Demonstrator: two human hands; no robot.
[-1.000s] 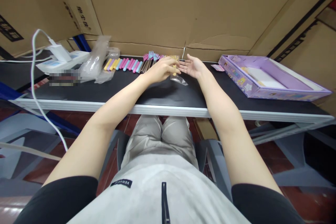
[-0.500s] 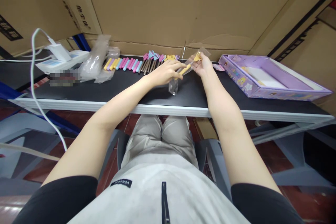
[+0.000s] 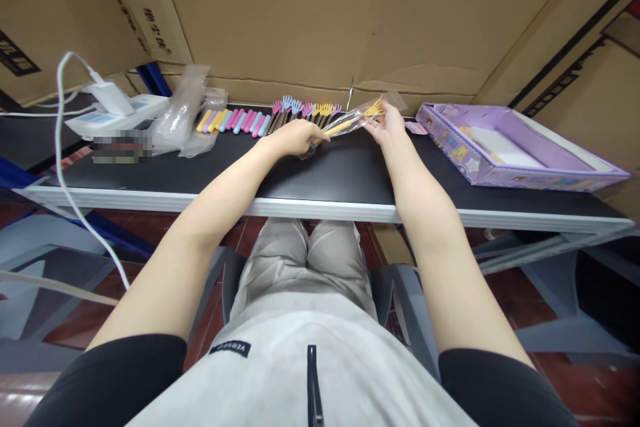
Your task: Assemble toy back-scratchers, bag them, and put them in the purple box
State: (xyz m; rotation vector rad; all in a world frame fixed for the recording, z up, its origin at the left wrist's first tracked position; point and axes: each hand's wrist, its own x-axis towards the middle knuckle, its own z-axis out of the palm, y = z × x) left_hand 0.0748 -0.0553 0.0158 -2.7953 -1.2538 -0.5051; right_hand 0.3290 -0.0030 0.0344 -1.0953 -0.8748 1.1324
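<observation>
A yellow back scratcher [image 3: 340, 128] with a claw-shaped head lies slanted inside a clear plastic bag [image 3: 357, 115] above the black table. My left hand [image 3: 299, 137] is closed on the lower left end of the bag, near the scratcher's handle end. At the claw end, my right hand [image 3: 387, 124] pinches the scratcher through or at the plastic; exactly which is not clear. Just behind my left hand lies a row of back scratchers [image 3: 296, 108] with pink, blue, yellow and purple claws. Their coloured handles [image 3: 240, 121] show to the left, and my left hand partly covers the row.
Clear plastic bags [image 3: 180, 113] are heaped left of the row, beside a white device [image 3: 113, 113] with a white cable [image 3: 63, 140]. A purple display box [image 3: 545, 180] stands at the right. Cardboard [image 3: 300, 20] rises behind the table [image 3: 225, 177].
My left hand has moved left and slightly down along the bag, from the scratcher's handle to the bag's end. The bag now stretches straighter between my hands. My right hand stays nearly in place.
</observation>
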